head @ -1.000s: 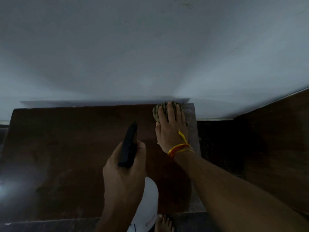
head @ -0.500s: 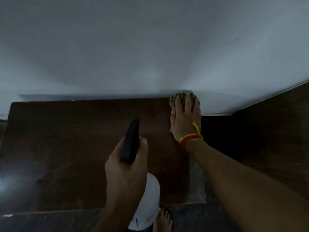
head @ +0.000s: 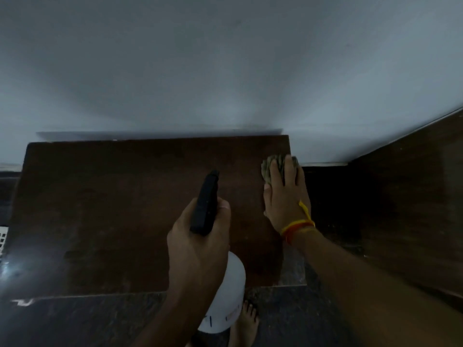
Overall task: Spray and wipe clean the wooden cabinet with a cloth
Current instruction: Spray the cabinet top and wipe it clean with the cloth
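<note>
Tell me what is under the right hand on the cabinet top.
Under the right hand lies a crumpled greenish cloth, pressed flat by straight fingers at the right edge of the cabinet. Only the cloth's far part shows; the rest, and the wood beneath, is covered.

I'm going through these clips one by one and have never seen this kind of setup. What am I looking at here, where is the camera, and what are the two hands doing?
There is no machine here: a person works with bare hands, and the one camera sits on their head, looking forward and down. That is why both arms reach into the picture from the bottom edge.

The dark brown surface is the top of a wooden cabinet that stands against a pale wall. The right hand, with coloured threads round its wrist, lies flat with straight fingers on a greenish cloth, at the cabinet's far right corner. The left hand has its grip round a spray bottle, white below with a black nozzle head pointing at the cabinet top. A bare foot shows on the dark floor below.
</note>
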